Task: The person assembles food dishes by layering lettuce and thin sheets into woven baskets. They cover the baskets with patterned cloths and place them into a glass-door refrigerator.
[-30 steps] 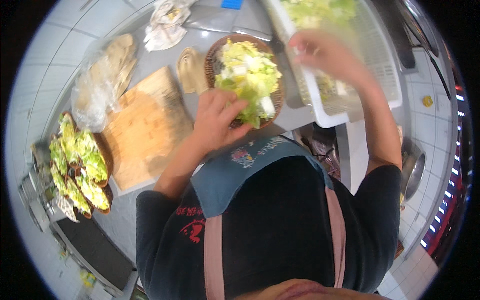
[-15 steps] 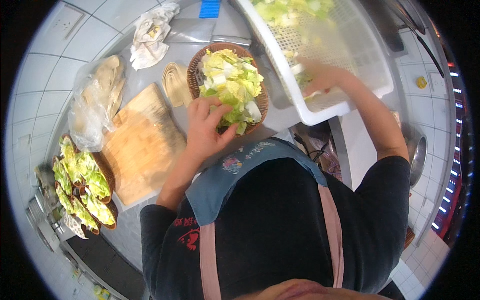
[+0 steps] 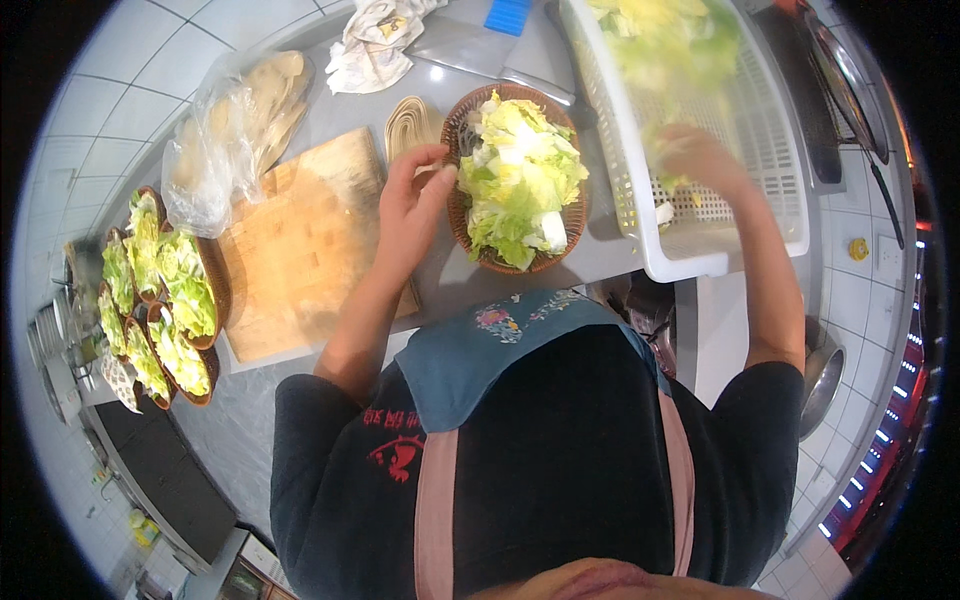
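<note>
An oval brown wicker basket is heaped with cut pale-green and yellow cabbage leaves and stands on the grey counter before me. At its left rim is my left hand, thumb and fingers curled against the edge. To the right, my right hand reaches into a white perforated plastic crate, smeared by motion, so its fingers are unclear. More cabbage is piled at the crate's far end, and a few scraps lie near my right hand.
A wooden cutting board lies left of the basket, with a folded tan cloth beyond it. Beside the board are a clear plastic bag and several filled baskets. A crumpled white cloth lies at the back.
My left hand has gone from the leaves to the basket's left rim. My right hand remains in the crate. The view has shifted, with the counter things now farther right.
</note>
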`<state>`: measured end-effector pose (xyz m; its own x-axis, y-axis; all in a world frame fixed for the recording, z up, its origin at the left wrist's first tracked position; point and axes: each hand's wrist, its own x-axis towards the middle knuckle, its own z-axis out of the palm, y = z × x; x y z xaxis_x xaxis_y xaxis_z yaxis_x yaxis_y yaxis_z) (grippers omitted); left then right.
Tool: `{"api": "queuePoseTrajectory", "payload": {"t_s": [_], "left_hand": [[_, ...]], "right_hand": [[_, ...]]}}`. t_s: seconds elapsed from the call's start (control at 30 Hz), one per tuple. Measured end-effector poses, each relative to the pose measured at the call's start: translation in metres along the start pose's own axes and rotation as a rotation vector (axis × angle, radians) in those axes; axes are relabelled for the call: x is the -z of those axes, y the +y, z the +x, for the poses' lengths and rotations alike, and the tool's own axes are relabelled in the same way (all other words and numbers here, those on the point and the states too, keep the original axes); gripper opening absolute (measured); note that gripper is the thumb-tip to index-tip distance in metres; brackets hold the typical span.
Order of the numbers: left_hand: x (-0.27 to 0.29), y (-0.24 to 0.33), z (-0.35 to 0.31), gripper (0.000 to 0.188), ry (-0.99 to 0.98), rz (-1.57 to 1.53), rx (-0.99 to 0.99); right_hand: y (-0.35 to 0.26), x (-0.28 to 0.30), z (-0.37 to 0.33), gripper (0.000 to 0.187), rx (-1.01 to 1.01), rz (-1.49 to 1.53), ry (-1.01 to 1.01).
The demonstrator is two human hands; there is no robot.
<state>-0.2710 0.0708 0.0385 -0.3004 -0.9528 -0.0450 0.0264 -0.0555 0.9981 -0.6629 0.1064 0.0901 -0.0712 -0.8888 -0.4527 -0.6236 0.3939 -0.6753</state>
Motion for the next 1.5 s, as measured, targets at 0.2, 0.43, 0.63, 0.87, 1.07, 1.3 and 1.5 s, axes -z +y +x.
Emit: {"api": "queuePoseTrajectory", "payload": {"t_s": [0.2, 0.43, 0.63, 0.87, 1.07, 1.3, 1.5], "left_hand": [[-0.018, -0.022, 0.039, 0.048, -0.010, -0.123, -0.166], [-0.054, -0.030, 0.057, 0.049, -0.073, -0.127, -0.235], [-0.054, -0.031, 0.055, 0.043, -0.120, -0.116, -0.230], [-0.056, -0.029, 0.045, 0.040, -0.096, 0.620, -0.555], [-0.047, -0.025, 0.043, 0.038, -0.108, 0.663, -0.536], [-0.045, -0.019, 0.048, 0.035, -0.096, 0.495, -0.499], [-0.022, -0.002, 0.043, 0.036, -0.027, 0.393, -0.374]], "right_hand": [[-0.114, 0.009, -0.036, 0.027, 0.251, -0.115, 0.221], [-0.146, -0.085, 0.021, 0.039, 0.440, -0.518, -0.044], [-0.127, -0.093, 0.023, 0.046, 0.567, -0.227, -0.076], [-0.116, -0.109, 0.026, 0.025, 0.466, -0.314, -0.023], [-0.124, -0.042, -0.001, 0.025, 0.449, -0.298, 0.199], [0.017, -0.010, -0.007, 0.035, 0.078, -0.728, -0.173], [0.015, -0.035, -0.016, 0.021, 0.103, -0.555, -0.270]]}}
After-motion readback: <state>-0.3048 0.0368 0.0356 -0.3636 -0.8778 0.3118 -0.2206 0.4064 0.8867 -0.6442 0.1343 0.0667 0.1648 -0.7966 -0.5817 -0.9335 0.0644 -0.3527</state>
